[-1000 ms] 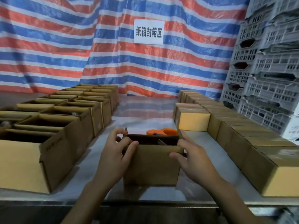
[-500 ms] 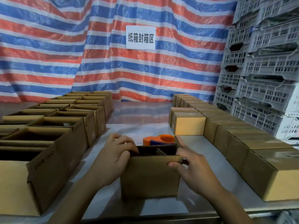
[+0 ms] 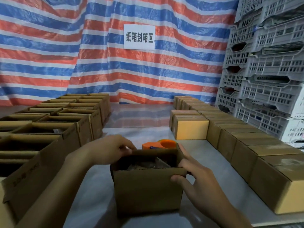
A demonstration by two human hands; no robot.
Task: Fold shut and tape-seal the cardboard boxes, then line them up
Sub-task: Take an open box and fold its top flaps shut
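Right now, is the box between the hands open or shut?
Open: the cardboard box gapes at the top, dark contents showing inside.

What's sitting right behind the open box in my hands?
An orange tape dispenser sits just behind the box. Only its top shows; the box's far flap covers the rest.
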